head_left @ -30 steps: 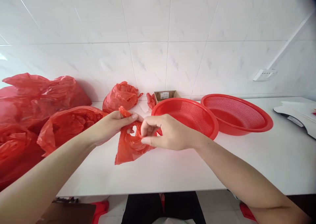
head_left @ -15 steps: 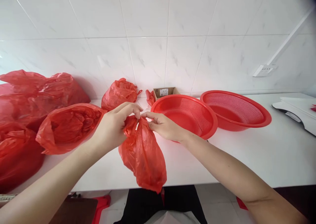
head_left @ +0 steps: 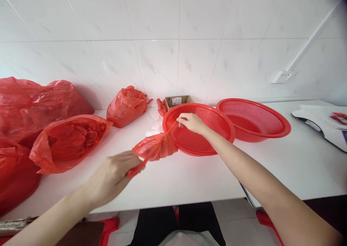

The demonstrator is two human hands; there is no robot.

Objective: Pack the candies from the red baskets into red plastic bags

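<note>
A small red plastic bag (head_left: 155, 147) is stretched between my two hands above the white table (head_left: 168, 188). My left hand (head_left: 115, 173) is closed around one twisted end of it, low and to the left. Higher up, my right hand (head_left: 189, 122) pinches the other thin strand, over the near red perforated basket (head_left: 199, 150). The bag's body is bunched and slightly see-through between them; what is inside cannot be made out.
An open red bag full of crumpled plastic (head_left: 73, 141) lies left, beside larger red bags (head_left: 40, 97). Behind are a closed red bag (head_left: 126, 106) and a small cardboard box (head_left: 177, 100). A second red basket (head_left: 255, 119) and a white scale (head_left: 322, 124) stand right.
My hands were close together at the bag's top with the bag hanging down. Now they are pulled apart, left hand lower left, right hand upper right, and the bag is drawn up sideways.
</note>
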